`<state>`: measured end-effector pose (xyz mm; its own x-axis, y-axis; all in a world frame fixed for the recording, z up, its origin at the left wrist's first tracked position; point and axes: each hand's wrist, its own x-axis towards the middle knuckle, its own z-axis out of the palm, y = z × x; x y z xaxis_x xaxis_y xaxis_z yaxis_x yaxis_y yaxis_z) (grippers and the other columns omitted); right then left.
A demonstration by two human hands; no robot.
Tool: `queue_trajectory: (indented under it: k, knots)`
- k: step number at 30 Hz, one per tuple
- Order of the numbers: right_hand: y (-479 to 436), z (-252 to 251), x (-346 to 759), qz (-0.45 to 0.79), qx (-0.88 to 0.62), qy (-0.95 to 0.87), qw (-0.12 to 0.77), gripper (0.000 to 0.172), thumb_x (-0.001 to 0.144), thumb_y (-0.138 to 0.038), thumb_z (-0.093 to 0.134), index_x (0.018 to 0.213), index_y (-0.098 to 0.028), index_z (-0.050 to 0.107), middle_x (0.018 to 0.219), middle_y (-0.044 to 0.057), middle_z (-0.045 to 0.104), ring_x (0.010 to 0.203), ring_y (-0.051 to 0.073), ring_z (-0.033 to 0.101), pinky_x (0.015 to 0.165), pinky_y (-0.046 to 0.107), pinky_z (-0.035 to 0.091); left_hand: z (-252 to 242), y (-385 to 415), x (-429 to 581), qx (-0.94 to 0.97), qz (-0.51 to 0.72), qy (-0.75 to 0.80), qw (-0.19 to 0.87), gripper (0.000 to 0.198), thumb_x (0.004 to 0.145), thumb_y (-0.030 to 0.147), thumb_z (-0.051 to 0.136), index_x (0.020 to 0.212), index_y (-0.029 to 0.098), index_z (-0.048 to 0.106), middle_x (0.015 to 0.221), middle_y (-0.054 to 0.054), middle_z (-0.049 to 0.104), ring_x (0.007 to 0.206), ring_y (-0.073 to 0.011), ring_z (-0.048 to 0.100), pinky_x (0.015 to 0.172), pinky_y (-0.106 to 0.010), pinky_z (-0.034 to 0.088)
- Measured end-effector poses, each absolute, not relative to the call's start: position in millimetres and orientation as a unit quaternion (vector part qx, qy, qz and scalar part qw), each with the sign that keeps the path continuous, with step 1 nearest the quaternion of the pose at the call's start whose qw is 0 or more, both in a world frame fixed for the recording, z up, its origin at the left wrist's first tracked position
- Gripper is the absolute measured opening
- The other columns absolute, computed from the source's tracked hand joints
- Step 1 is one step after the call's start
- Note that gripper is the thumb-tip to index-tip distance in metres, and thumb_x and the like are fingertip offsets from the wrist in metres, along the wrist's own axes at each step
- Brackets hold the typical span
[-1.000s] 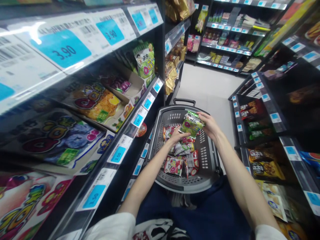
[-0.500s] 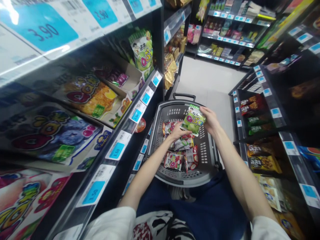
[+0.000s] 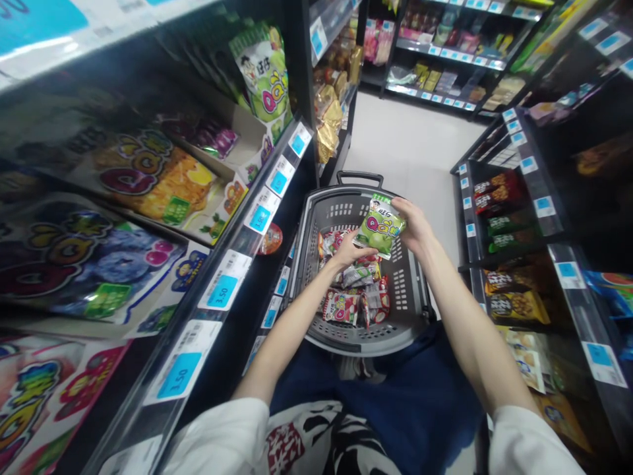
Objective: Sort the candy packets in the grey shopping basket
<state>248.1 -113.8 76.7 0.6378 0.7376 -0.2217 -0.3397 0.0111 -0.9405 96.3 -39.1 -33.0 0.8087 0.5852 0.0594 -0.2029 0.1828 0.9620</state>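
A green and white bag of gummy candy [image 3: 380,227] is held above the basket, its printed front turned up toward me. My left hand [image 3: 349,251] grips its lower left edge, thumb lying along the bottom. At the upper right edge, my right hand [image 3: 411,224] has its fingers closed on the same bag. Below is a grey shopping basket [image 3: 403,330] with perforated walls. Inside it lie several candy bags, among them a red and white gummy candy bag [image 3: 341,307] near the front.
On the left, a shelf holds boxes of gummy candy [image 3: 148,171] behind price tags [image 3: 221,290]; green bags [image 3: 264,76] stand at its far end. Snack shelves [image 3: 514,264] line the right. Pale floor [image 3: 405,135] runs between them to a back shelf [image 3: 445,49].
The view has shifted slightly, so the shelves and basket sit a little higher and further left. Both hands still hold the green bag over the basket, in nearly the same pose.
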Motion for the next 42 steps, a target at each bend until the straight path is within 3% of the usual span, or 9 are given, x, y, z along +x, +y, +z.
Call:
queue_trajectory:
  k: [10, 21, 27, 42]
  knots:
    - [-115, 78, 247, 0.372, -0.605, -0.198, 0.676, 0.058, 0.052, -0.042, 0.093, 0.1, -0.024, 0.065, 0.085, 0.001, 0.068, 0.085, 0.021, 0.063, 0.078, 0.04, 0.053, -31, -38, 96, 0.598, 0.275, 0.17, 0.733, 0.063, 0.053, 0.038, 0.095, 0.104, 0.012, 0.07, 0.104, -0.008, 0.075, 0.092, -0.0202, 0.068, 0.087, -0.03, 0.052]
    - [-116, 79, 244, 0.387, -0.582, -0.182, 0.691, 0.052, 0.052, -0.025, 0.092, 0.097, -0.023, 0.067, 0.086, -0.001, 0.07, 0.08, 0.018, 0.064, 0.078, 0.035, 0.055, -30, -39, 95, 0.6, 0.277, 0.169, 0.731, 0.061, 0.055, 0.038, 0.094, 0.104, 0.012, 0.069, 0.103, -0.008, 0.074, 0.092, -0.0201, 0.067, 0.086, -0.029, 0.052]
    - [-115, 73, 247, 0.38, -0.595, -0.203, 0.678, 0.049, 0.058, -0.021, 0.09, 0.1, -0.023, 0.065, 0.092, 0.0, 0.068, 0.087, 0.019, 0.066, 0.082, 0.037, 0.056, -30, -39, 95, 0.598, 0.28, 0.164, 0.733, 0.06, 0.055, 0.037, 0.094, 0.102, 0.012, 0.069, 0.101, -0.008, 0.073, 0.089, -0.0189, 0.066, 0.085, -0.028, 0.051]
    - [-113, 68, 249, 0.358, -0.59, -0.174, 0.703, 0.047, 0.054, -0.018, 0.093, 0.092, -0.021, 0.065, 0.086, -0.001, 0.067, 0.077, 0.015, 0.064, 0.073, 0.03, 0.054, -30, -38, 95, 0.602, 0.284, 0.163, 0.728, 0.061, 0.056, 0.037, 0.094, 0.104, 0.011, 0.068, 0.103, -0.009, 0.073, 0.09, -0.0187, 0.066, 0.085, -0.029, 0.051]
